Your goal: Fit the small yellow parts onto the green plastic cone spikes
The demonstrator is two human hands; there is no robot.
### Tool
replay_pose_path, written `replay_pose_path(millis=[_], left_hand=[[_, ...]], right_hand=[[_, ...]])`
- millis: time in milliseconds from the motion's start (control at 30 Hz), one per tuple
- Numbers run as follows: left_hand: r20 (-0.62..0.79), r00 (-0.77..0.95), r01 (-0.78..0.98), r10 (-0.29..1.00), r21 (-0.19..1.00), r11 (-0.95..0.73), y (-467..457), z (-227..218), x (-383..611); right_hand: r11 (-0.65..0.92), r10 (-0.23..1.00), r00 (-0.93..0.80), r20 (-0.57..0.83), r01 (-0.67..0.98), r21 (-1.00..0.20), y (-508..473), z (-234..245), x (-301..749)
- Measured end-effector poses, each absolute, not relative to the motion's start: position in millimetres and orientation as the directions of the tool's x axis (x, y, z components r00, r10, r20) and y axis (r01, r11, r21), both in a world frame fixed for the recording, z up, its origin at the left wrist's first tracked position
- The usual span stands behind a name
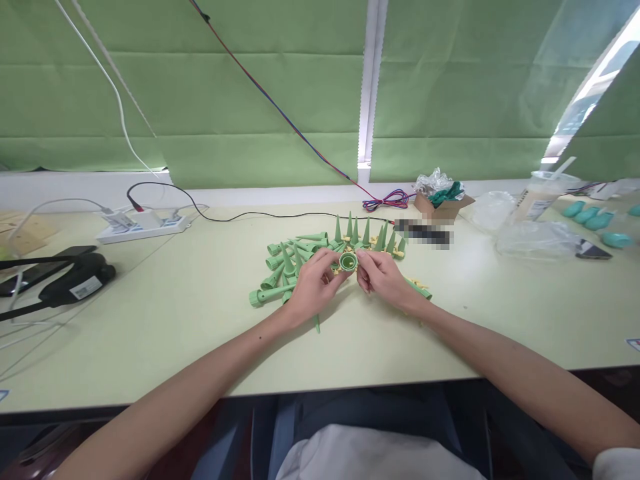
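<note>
A green plastic watering spike is gripped in the fingers of my left hand, its round open end turned up towards me. My right hand is closed in a pinch right beside that rim; anything small between its fingertips is hidden. Left of the hands lies a pile of green spikes, pointing in various directions. Behind them, several more green cones stand with their tips up. Small yellow pieces lie partly hidden by my right hand and forearm, near another green part.
A power strip and a black strapped device are on the left. Behind the hands run a thin black cable and coiled wires. Rightward are a cardboard box, a drink cup, a phone and teal pieces.
</note>
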State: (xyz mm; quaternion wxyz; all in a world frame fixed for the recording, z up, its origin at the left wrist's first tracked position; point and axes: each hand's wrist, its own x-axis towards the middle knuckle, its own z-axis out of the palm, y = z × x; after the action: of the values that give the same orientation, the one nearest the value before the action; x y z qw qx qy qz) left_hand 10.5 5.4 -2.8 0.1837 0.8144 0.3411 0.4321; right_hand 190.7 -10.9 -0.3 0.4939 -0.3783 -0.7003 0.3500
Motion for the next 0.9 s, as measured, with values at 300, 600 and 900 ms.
replay_pose_path(millis=[300,600,900], left_hand=[[0.316,0.393,0.245,0.863,0.869,-0.430,4.8,2.3,10.8],[0.097,0.558,-0.001,0.824,0.993,-0.117,9.6,5.9,9.1],[0.192,0.550,0.094,0.813,0.953,-0.289,7.2,6.6,5.5]], right_hand=[[0.495,0.865,-0.170,0.472,0.144,-0.857,-9.6,-1.2,191.1],[0.521,0.835,-0.333,0.437,0.226,-0.823,-10.7,-1.6,193.2],[0.506,0.840,-0.353,0.413,0.233,-0.830,-9.7,-2.3,195.3]])
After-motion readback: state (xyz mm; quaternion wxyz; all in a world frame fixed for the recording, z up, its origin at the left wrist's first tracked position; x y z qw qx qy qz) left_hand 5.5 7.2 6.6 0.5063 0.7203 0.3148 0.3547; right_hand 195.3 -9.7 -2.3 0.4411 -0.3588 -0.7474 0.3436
